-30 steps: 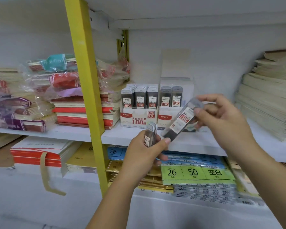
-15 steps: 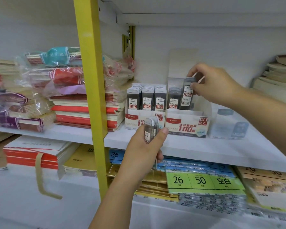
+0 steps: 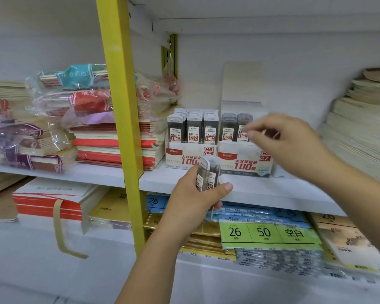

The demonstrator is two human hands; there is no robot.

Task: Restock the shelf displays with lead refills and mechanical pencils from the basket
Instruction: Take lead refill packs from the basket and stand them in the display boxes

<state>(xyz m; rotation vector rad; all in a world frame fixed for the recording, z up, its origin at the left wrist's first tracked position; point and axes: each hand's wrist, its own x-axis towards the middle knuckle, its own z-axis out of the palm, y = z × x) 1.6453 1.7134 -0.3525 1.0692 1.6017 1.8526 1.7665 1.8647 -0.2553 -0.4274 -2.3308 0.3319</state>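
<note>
Yellow post (image 3: 121,128) stands at the front edge of the shelf (image 3: 261,187), left of two display boxes. 0.5 box (image 3: 191,154): front row filled across by three stocked cases (image 3: 193,130). Left hand (image 3: 193,202) grips two refill cases (image 3: 208,172) upright, just before the shelf edge. 0.7 box (image 3: 244,161): two front cases (image 3: 236,128). Right hand (image 3: 290,141) is blurred over that box's right side; grasp cannot be told. A bare strip of shelf runs before both boxes.

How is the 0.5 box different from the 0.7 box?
The 0.5 box shows three front rows of lead cases; the 0.7 box shows two, the rest hidden by the right hand. The 0.7 box has a tall back flap up; the 0.5 box shows none. Both are white with red labels.
</note>
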